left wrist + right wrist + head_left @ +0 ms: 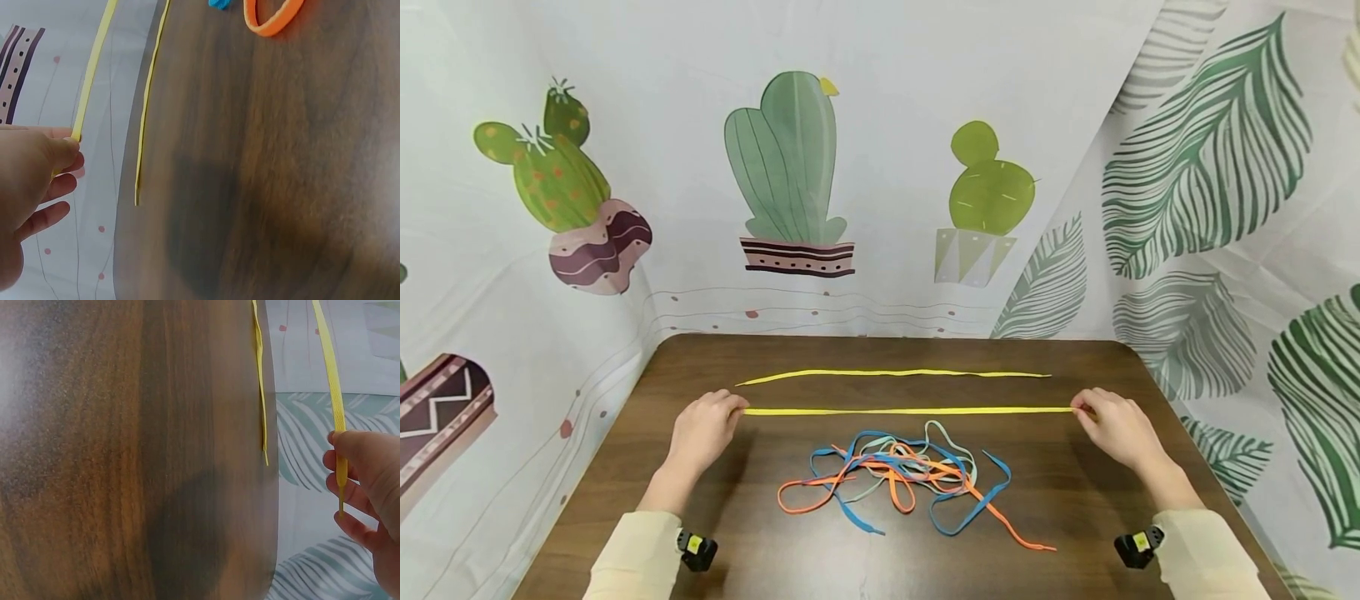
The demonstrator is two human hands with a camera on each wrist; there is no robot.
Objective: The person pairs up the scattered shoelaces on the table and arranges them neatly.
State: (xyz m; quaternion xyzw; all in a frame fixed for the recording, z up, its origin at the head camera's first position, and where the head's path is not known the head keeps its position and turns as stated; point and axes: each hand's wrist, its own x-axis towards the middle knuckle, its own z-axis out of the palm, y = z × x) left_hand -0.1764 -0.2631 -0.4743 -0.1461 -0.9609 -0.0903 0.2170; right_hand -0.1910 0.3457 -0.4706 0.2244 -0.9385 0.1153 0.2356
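A flat yellow shoelace [910,411] is stretched straight between both hands, held above the table. My left hand [706,425] pinches one end between thumb and forefinger. At the other end my right hand [1116,423] pinches the lace, and its tip [341,500] hangs below the thumb in the right wrist view. Behind it, a second yellow shoelace [880,372] lies on the table, roughly parallel and slightly bent at its left. Closer to me lies a loose tangle of blue [957,527], orange [801,507] and pale green [934,429] laces.
The dark brown wooden table [760,558] has rounded far corners. A white cloth [895,167] printed with cacti and leaves hangs behind it and at the sides. Each wrist carries a small black camera [697,550].
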